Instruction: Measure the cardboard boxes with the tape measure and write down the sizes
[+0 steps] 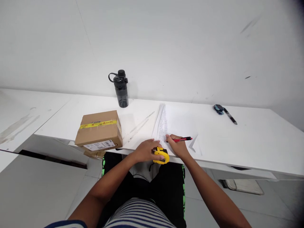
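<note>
Blue-and-white striped shirt (137,215) sits nearest cam, R hand (178,147) pinching slim red-and-black pen (185,139), axis approx. L–R, over handwritten white paper (162,125), L hand (146,151) gripping yellow plastic tape measure (167,157) just beside.

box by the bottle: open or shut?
Shut. Yellow tape runs across the top of the cardboard box, and no flap stands up.

The left hand (147,151) curls in a grip, its fingers (152,140) just left of the pinched fingertips (168,138) of the right hand (178,146), while behind them the left forearm (115,179) and right forearm (206,180) slant back, well apart.
</note>
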{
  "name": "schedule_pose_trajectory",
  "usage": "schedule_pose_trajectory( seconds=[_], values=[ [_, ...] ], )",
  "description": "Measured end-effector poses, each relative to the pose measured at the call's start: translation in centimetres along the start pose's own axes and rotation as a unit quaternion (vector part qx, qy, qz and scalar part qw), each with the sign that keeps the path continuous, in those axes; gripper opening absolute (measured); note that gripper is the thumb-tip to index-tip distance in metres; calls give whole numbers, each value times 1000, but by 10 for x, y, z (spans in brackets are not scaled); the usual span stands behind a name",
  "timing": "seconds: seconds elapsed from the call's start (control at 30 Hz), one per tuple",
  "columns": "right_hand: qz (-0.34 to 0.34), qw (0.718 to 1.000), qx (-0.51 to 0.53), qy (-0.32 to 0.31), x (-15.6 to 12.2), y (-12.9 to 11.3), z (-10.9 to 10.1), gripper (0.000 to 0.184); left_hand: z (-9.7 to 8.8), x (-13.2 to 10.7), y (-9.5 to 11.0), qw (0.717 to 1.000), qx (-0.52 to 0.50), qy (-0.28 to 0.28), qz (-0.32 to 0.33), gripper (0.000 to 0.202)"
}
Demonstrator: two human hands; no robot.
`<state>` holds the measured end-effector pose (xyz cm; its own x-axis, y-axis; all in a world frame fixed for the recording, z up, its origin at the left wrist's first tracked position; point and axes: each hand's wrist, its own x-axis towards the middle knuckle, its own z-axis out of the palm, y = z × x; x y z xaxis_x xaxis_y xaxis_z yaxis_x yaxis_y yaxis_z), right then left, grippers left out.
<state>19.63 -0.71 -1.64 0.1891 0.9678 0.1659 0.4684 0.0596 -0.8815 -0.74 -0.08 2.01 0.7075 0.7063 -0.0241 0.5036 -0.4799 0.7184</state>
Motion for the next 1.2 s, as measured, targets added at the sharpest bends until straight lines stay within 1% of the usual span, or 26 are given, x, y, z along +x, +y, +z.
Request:
schedule_pose_trajectory(
  seconds=[0.13,0.3,0.6,0.67,0.77,0.9,1.07,1.2],
  values=[
    [4,1000,0,10,-1,0,0,46,0,-1,2,1000,1,2,-3,49],
    [6,1000,9,-10,0,-3,-2,43,0,-1,0,1000,0,-2,-9,50],
    [3,1000,6,28,-3,-1,0,46,1,0,-2,1000,-3,-8,-9,53],
    [3,1000,6,26,-2,0,0,45,1,0,-2,1000,-2,-7,-9,52],
    [7,1000,9,15,-2,-1,0,42,2,0,-3,1000,-3,-2,3,50],
    [13,1000,7,22,-2,-2,-1,42,3,2,-7,1000,0,3,25,50],
    [19,999,5,32,-2,-3,-2,42,5,2,-9,1000,1,8,21,49],
    [17,1000,4,20,-1,-3,-3,40,3,2,-8,1000,-7,2,24,50]
  ],
)
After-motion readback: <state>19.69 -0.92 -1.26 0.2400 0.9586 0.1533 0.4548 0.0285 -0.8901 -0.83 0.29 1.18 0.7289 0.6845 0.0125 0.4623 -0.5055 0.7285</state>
